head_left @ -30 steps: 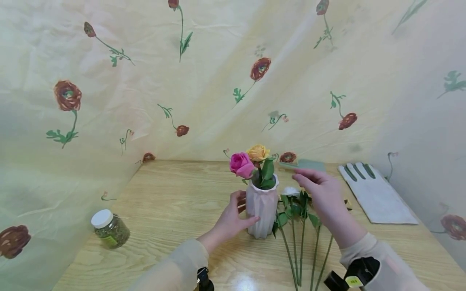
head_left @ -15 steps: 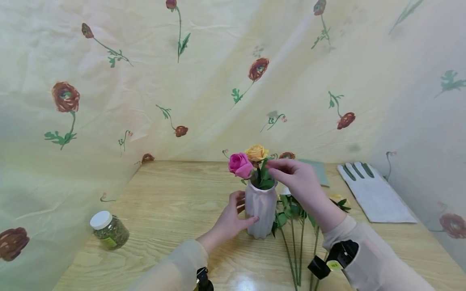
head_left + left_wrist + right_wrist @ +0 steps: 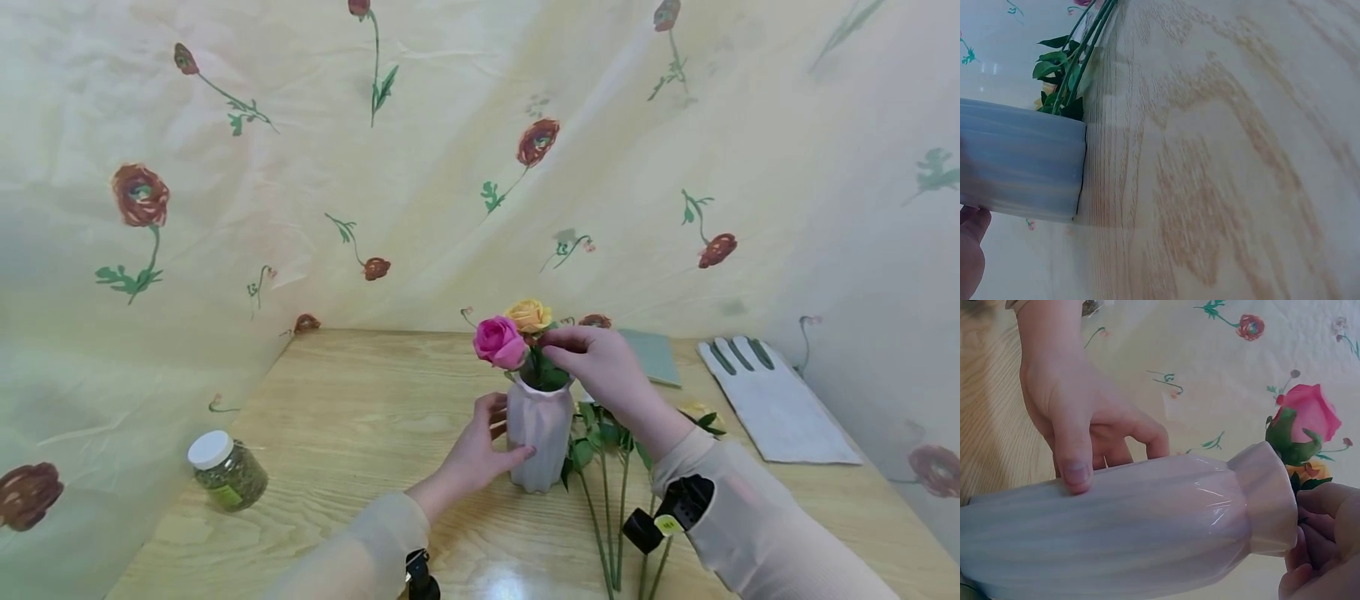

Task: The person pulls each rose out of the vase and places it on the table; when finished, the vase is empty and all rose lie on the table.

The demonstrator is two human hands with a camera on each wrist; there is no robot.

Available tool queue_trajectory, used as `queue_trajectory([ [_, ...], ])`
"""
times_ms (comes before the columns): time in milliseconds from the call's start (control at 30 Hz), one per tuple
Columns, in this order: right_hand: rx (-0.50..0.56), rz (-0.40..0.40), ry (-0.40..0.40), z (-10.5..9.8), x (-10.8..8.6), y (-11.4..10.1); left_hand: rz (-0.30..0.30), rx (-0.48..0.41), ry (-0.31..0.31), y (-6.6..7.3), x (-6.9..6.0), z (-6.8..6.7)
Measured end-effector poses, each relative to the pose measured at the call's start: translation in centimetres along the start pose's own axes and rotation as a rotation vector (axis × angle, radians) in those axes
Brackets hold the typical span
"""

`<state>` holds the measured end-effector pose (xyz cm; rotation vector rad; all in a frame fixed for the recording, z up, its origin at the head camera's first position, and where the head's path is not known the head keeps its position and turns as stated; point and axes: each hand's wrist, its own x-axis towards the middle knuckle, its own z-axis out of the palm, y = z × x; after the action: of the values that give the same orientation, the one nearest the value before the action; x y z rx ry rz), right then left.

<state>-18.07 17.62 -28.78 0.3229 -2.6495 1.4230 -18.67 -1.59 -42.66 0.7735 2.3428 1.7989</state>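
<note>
A white ribbed vase stands upright on the wooden table, holding a pink rose and a yellow rose. My left hand grips the vase from its left side, thumb across the front and fingers behind. At the vase's mouth, my right hand pinches the yellow rose low, around its stem and leaves; the exact contact is partly hidden. In the right wrist view, the right fingertips meet beside the rim, just below the blooms.
Several long-stemmed flowers lie right of the vase, partly under my right forearm. A lidded jar of dried green bits stands at the left. Behind at right are a pale green sheet and a flat white glove-shaped piece.
My right hand has come left from above the loose flowers to the vase's mouth and taken hold of the yellow rose there. The left hand keeps its grip on the vase.
</note>
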Motion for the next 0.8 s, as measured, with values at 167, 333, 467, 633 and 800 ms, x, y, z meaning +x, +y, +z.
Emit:
queue_trajectory([
  [167, -0.056, -0.032, 0.011, 0.5, 0.5, 0.0, -0.004, 0.002, -0.002, 0.0, 0.0, 0.0],
  [333, -0.114, -0.044, 0.019, 1.0, 0.8, -0.3, -0.008, 0.007, -0.003, 0.0, 0.0, -0.1],
  [467, -0.176, -0.017, 0.022, 1.3, 1.0, -0.8, -0.005, 0.008, -0.007, 0.0, 0.0, -0.1],
  [633, -0.247, -0.007, 0.036, 1.7, 1.4, -1.1, -0.006, 0.003, -0.010, -0.1, -0.1, 0.0],
  [800, -0.233, 0.004, 0.050, 1.8, 1.6, -1.0, -0.010, -0.007, -0.005, 0.1, 0.0, 0.0],
])
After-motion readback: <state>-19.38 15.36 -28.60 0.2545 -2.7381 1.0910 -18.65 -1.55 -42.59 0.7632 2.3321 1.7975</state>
